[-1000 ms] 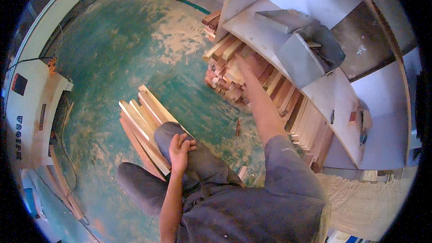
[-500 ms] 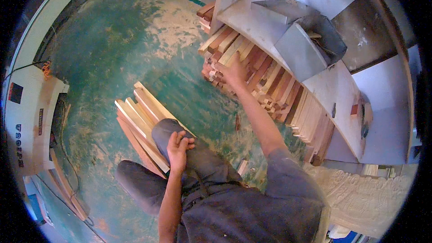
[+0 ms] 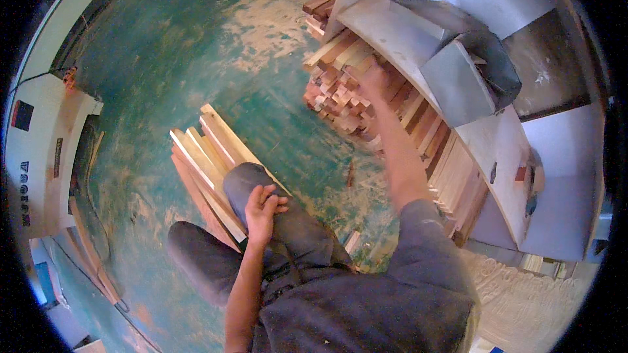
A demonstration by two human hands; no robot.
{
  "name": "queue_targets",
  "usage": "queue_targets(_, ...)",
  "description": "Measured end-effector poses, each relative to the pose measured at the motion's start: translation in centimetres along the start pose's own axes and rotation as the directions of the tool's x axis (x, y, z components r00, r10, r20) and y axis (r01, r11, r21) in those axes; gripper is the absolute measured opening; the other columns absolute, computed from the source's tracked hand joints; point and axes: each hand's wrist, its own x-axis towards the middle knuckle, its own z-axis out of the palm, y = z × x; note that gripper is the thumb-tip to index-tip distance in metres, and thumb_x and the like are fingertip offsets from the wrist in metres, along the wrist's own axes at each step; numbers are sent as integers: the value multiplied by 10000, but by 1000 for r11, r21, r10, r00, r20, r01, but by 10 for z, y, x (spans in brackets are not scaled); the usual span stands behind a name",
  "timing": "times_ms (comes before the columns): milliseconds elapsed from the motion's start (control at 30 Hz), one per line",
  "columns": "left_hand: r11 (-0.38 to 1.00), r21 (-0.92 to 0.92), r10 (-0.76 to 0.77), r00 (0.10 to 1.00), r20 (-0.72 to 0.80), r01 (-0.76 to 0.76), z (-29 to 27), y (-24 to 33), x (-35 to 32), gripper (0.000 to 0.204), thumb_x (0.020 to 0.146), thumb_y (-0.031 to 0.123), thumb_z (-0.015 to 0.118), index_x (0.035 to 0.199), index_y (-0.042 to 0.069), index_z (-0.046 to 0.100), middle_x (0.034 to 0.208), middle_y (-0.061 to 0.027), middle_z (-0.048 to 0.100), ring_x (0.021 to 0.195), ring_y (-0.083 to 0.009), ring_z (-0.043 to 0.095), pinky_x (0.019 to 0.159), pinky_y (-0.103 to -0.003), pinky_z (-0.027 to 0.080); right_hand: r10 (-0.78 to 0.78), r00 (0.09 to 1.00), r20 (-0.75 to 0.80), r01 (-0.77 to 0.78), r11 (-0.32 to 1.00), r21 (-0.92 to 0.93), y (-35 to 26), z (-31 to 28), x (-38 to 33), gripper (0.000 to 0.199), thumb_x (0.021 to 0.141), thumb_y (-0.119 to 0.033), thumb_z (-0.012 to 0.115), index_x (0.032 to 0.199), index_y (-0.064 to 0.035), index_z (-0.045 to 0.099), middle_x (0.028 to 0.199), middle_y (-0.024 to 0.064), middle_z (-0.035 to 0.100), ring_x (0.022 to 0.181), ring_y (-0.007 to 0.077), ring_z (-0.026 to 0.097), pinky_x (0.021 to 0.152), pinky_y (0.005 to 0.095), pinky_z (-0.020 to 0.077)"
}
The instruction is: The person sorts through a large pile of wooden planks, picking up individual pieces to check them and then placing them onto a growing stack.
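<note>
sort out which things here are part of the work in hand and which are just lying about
In the work:
- right hand, reaching into the stacked pile of reddish and pale wooden slats
- left hand, resting on the knee
- fanned bundle of long pale wooden slats on the floor

Lying about:
- white machine cabinet
- grey metal hood
- sawdust on the green floor

Reddish and pale wood sticks point(image 3: 340, 95) stacked under the grey table point(image 3: 392, 33)

place: woodworking workshop | signs: stacked timber offcuts point(image 3: 340, 91); sawdust-strewn green floor point(image 3: 196, 39); white machine point(image 3: 39, 157)
</note>
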Motion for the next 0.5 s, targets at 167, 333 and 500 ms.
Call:
queue_targets(167, 999, -42, -19, 1000, 9, 19, -1, -6, 6, 542, 940, 19, 513, 1403, -109, 260, 1272, -199, 508, 917, -243, 650, 702, -328, 579, 259, 936, 240, -265, 964, -9, 3, -2, 14, 740, 681, -548, 743, 1203, -61, 546, 1011, 168, 679, 921, 350, 653, 793, 449, 513)
queue_targets(333, 999, -48, -4, 1000, 13, 4, -8, -5, 5, 540, 942, 48, 538, 1400, -68, 275, 1243, -190, 530, 914, -276, 659, 704, -348, 581, -302, 872, -384, 205, 940, -273, -7, 25, -34, 635, 760, -396, 746, 1209, 2, 536, 1056, 224, 646, 981, 353, 610, 871, 423, 478)
queue_targets(500, 991, -120, -54, 999, -5, 53, -8, -2, 1, 567, 936, 17, 519, 1422, -76, 242, 1281, -188, 510, 923, -257, 657, 712, -327, 578, -558, 827, 72, 548, 828, 116, -5, 127, -171, 482, 710, -183, 761, 1132, -15, 599, 1067, 218, 616, 1002, 388, 566, 876, 463, 450)
